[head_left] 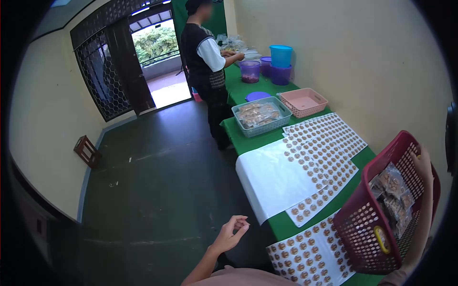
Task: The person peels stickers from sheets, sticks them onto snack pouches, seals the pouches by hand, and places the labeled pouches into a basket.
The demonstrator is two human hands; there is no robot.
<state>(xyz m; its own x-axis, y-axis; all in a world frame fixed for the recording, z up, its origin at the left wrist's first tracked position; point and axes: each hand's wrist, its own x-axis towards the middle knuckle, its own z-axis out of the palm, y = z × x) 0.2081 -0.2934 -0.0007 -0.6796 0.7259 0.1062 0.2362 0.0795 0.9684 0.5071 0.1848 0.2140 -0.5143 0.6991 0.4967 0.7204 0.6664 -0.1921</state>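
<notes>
My left hand (pixel 232 233) hangs in the air left of the table's front edge, fingers bent and slightly apart, holding nothing. At the right, my right hand (pixel 421 164) grips the far rim of a dark red basket (pixel 355 229), its fingers partly hidden at the yellow handle. The basket leans on the table and holds several clear bags of brown pieces (pixel 393 188). Under and beside it lie sticker sheets (pixel 310 252) with rows of round brown labels. More of these sheets (pixel 329 143) lie farther back, beside a blank white sheet (pixel 272 178).
A green-covered table (pixel 281 231) runs along the right wall. On it stand a mint tray (pixel 265 126) of bags, a pink tray (pixel 305 102), purple tubs (pixel 250 71) and a blue bucket (pixel 281 56). A co-worker (pixel 202 62) stands at its far end. A wooden stand (pixel 87 151) is by the left wall.
</notes>
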